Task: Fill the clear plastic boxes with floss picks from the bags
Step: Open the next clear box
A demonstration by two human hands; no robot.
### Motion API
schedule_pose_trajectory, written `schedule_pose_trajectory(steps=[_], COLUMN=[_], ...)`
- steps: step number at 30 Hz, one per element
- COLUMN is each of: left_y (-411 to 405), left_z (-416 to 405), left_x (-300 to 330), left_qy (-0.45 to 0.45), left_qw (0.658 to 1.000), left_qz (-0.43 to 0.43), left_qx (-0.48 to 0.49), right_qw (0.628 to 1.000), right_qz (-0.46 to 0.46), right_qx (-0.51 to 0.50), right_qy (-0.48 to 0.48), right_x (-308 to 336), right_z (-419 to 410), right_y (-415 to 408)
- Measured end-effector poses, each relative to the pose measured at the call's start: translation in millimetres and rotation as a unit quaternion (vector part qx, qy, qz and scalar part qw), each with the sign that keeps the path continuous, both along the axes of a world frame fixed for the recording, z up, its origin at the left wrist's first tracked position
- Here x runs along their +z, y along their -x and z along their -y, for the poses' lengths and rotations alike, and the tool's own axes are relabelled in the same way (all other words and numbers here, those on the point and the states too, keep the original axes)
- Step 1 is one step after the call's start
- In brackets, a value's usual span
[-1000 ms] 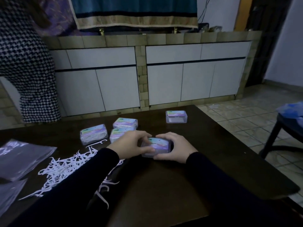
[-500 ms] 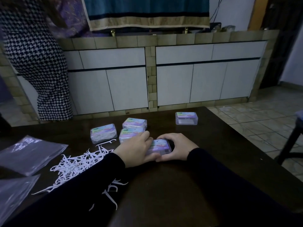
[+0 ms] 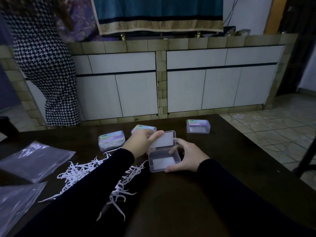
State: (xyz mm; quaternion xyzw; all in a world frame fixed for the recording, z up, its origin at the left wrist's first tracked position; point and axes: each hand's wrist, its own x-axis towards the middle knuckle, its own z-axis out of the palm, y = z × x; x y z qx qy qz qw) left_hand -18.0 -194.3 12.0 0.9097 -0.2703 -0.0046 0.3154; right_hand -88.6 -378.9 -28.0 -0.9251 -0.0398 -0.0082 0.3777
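Clear box (image 3: 164, 160) is sitting open on the dark table (image 3: 222, 168), its hinged lid (image 3: 163, 140) standing tilted up at the back and its base showing no picks inside. Right hand (image 3: 185, 157) is cupping the box's right side, fingers curled round its wall in a clamped grip, thumb lying along the near corner. Left hand (image 3: 142, 141) is pinching the lid's upper left edge between thumb and fingertips, holding it raised. Just left of the box, loose white floss picks (image 3: 82, 173) are lying in a scattered heap, partly under the left sleeve. Beyond the box, a filled box (image 3: 111, 140) and another closed box (image 3: 143, 129) are resting close together, while a further closed box (image 3: 198, 126) is sitting well apart to the right. Far left of the box, two plastic bags (image 3: 32, 159) are lying flat.
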Motion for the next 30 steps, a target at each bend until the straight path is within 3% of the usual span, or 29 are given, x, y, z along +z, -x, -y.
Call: schedule_pose_trajectory(steps=[7, 17, 23, 30], left_y=[-12.0, -20.5, -16.5, -10.4], left_z=[27.2, 49.0, 41.0, 20.3], left_x=[0.2, -0.3, -6.7, -2.7], left_qy=[-0.119, -0.191, -0.162, -0.097], left_qw=[0.981, 0.96, 0.968, 0.977], left_qz=[0.092, 0.057, 0.101, 0.143], left_qx=[0.123, 0.196, 0.164, 0.128], right_qw=[1.0, 0.999, 0.996, 0.986], right_qz=[-0.009, 0.001, 0.014, 0.106], right_qx=[-0.024, -0.052, -0.053, -0.053], right_qy=[-0.017, 0.001, 0.064, 0.118], right_x=[-0.4, -3.6, -5.3, -5.8], right_z=[-0.2, -3.0, -5.7, -15.7], right_y=[0.4, 5.7, 8.9, 16.1])
